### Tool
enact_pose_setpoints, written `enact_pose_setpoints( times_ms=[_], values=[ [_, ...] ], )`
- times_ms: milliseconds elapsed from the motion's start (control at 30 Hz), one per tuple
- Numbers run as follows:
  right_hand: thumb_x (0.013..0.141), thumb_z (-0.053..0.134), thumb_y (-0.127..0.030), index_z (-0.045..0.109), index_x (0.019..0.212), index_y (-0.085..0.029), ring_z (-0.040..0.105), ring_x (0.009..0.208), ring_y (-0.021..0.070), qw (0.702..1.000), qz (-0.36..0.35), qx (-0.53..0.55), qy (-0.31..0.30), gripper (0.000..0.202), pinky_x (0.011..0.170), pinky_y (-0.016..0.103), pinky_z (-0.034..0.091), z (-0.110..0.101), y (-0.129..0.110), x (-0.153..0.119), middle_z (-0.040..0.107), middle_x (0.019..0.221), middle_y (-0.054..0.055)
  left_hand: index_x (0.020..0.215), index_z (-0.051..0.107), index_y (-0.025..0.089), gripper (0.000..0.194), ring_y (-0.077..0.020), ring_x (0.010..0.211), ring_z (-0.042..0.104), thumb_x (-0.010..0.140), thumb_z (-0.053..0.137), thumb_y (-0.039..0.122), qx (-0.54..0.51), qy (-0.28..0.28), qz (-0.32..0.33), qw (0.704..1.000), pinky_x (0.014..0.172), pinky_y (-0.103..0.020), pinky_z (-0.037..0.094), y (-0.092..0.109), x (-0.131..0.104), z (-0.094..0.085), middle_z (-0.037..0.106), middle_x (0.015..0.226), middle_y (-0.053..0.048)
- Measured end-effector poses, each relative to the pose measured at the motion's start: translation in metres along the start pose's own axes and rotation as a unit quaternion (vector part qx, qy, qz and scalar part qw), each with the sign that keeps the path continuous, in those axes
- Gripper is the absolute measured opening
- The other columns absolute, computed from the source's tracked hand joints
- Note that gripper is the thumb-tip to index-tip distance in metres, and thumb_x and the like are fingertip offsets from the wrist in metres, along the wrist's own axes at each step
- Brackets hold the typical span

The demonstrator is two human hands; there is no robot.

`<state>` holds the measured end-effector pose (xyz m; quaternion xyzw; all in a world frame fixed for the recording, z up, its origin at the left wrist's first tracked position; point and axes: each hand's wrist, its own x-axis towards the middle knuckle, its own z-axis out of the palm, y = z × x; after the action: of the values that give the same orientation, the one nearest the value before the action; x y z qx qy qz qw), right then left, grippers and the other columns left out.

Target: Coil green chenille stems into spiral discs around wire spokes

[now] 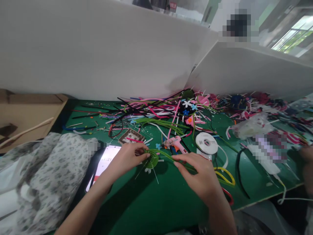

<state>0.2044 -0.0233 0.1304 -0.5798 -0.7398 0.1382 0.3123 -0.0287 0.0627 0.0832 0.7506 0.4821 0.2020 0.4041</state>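
Observation:
Between my hands is a coiled disc of green pipe cleaner (153, 160), with thin wires sticking out below and a small white flower-like piece at its lower edge. My left hand (133, 156) pinches the disc at its upper left. From the coil a loose green strand (166, 154) runs right to my right hand (193, 168), whose thumb and forefinger are closed on it. Just behind the disc lie a pink glue gun (177, 143) and a small blue flower (158, 146).
Pipe cleaners (156, 112) in many colours pile along the partition. A white spool (206, 143), yellow-handled scissors (226, 176) and a white power strip (264, 160) lie to the right. At left are a lit phone (105, 163), patterned cloth (56, 176) and a cardboard box (29, 114). Another person's hand (306, 153) shows far right.

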Motion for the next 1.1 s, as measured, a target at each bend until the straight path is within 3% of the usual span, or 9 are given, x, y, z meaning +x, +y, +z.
enact_pose_setpoints(
  times_ms=[500,567,633,733,900,1000,1100],
  values=[
    [0.088,0.054,-0.018,0.07,0.095,-0.025,0.066,0.083,0.0187,0.997,0.0,-0.071,0.035,0.02,0.074,0.031,0.05,-0.001,0.003,0.003,0.073,0.09,0.002,0.082,0.071,0.02,0.025,-0.0151,0.065,0.061,0.082,0.058,0.041,-0.062,-0.025,0.022,0.998,0.056,-0.023,0.044,0.008,-0.005,-0.005,0.07,0.076,-0.002],
    [0.09,0.051,-0.018,0.07,0.099,-0.023,0.064,0.088,0.0204,0.989,-0.014,-0.123,0.08,0.022,0.079,0.034,0.049,0.003,0.012,0.011,0.073,0.095,0.004,0.08,0.071,0.02,0.025,-0.0154,0.065,0.061,0.082,0.058,0.041,-0.059,-0.028,0.024,0.998,0.056,-0.023,0.045,0.006,-0.005,-0.008,0.069,0.074,-0.002],
    [0.091,0.048,-0.018,0.07,0.101,-0.019,0.062,0.094,0.0239,0.966,-0.022,-0.194,0.168,0.024,0.086,0.039,0.046,0.011,0.028,0.02,0.072,0.099,0.008,0.08,0.071,0.02,0.026,-0.0164,0.067,0.062,0.082,0.059,0.043,-0.058,-0.012,0.019,0.998,0.058,-0.024,0.046,0.003,-0.005,-0.011,0.07,0.074,-0.002],
    [0.092,0.044,-0.018,0.069,0.102,-0.015,0.062,0.092,0.0247,0.937,0.011,-0.25,0.243,0.028,0.085,0.038,0.045,0.029,0.057,0.026,0.072,0.097,0.012,0.083,0.071,0.02,0.029,-0.0181,0.072,0.064,0.081,0.059,0.047,-0.054,0.054,0.002,0.997,0.063,-0.025,0.048,-0.003,-0.005,-0.015,0.071,0.082,-0.002],
    [0.094,0.043,-0.029,0.067,0.104,-0.014,0.062,0.086,0.0237,0.952,0.066,-0.244,0.173,0.03,0.076,0.034,0.046,0.064,0.096,0.015,0.071,0.091,0.011,0.085,0.07,0.021,0.031,-0.0179,0.069,0.064,0.083,0.058,0.049,-0.007,0.127,-0.014,0.992,0.062,-0.025,0.045,-0.004,-0.005,-0.018,0.072,0.081,-0.001],
    [0.085,0.057,-0.044,0.062,0.111,-0.01,0.06,0.092,0.0279,0.957,0.102,-0.241,0.122,0.042,0.076,0.037,0.047,0.081,0.109,0.009,0.069,0.098,0.015,0.084,0.07,0.021,0.03,-0.0189,0.07,0.065,0.083,0.058,0.048,0.008,0.124,-0.029,0.992,0.063,-0.026,0.046,0.001,-0.004,-0.015,0.072,0.08,-0.001],
    [0.085,0.055,-0.041,0.06,0.116,-0.01,0.06,0.091,0.0278,0.961,0.115,-0.233,0.099,0.044,0.076,0.037,0.047,0.091,0.116,0.008,0.068,0.099,0.015,0.086,0.071,0.022,0.029,-0.0195,0.071,0.067,0.083,0.058,0.048,0.002,0.099,-0.034,0.994,0.064,-0.027,0.048,0.003,-0.002,-0.008,0.074,0.086,-0.001]
  ],
)
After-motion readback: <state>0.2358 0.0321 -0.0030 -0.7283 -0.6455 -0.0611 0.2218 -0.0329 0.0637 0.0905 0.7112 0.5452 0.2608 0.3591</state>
